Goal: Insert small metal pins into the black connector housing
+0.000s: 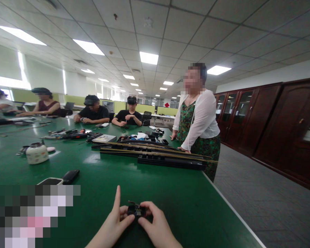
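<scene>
Between my hands is a small black device part (136, 209) with a thin piece sticking up at its top left; its exact kind is too small to tell. My left hand (116, 217) pinches its left side with thumb and fingers, the index finger pointing straight up. On the other side my right hand (154, 217) grips it between thumb and curled fingers. Both hands are low in the head view, just above the green tabletop (191, 203).
Long black rails with thin yellowish rods (155, 153) lie across the table ahead. Loose tools (67, 133) and a white box (104, 138) are behind. A pale jar (37, 153) and a black case (71, 176) stand left. A person (198, 117) leans on the right edge; several others sit beyond.
</scene>
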The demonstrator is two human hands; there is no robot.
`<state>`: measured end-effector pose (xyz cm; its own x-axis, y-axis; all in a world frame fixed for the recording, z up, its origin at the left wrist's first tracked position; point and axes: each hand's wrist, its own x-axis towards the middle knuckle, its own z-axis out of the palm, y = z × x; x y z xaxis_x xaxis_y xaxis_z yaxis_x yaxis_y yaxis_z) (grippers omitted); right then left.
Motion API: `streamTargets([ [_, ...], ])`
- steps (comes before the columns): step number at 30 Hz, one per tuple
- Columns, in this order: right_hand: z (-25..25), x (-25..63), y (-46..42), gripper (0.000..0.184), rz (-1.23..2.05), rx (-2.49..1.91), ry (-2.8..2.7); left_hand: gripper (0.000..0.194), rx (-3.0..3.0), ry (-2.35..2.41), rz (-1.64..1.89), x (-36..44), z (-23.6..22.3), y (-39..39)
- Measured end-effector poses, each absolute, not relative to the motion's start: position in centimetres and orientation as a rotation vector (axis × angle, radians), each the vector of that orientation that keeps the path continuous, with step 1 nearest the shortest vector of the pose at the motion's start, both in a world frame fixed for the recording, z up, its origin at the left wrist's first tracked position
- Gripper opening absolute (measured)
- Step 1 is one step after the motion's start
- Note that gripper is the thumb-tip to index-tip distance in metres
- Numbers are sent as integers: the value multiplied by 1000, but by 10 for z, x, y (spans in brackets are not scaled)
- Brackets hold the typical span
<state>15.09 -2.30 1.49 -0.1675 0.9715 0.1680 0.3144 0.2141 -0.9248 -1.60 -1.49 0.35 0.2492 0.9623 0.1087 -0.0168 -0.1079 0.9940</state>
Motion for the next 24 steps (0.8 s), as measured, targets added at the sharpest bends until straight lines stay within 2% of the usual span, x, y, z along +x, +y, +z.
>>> streamTargets([
  [5, 16, 151, -23, 33, 983, -1244, -1646, 100, 1432, 964, 1041, -19, -1, -11],
  [7, 16, 151, -23, 34, 980, -1254, -1647, 87, 1469, 975, 988, -20, -2, -9],
  [10, 14, 152, -23, 35, 975, -1266, -1654, 56, 1514, 977, 959, -21, -4, -7],
  [12, 13, 152, -22, 36, 972, -1265, -1650, 44, 1535, 971, 966, -20, -5, -6],
  [20, 11, 152, -21, 35, 924, -1271, -1670, 27, 1867, 1225, 1063, -26, -1, -6],
  [24, 11, 152, -22, 33, 820, -1318, -1760, 28, 2005, 1347, 973, -27, 2, -8],
])
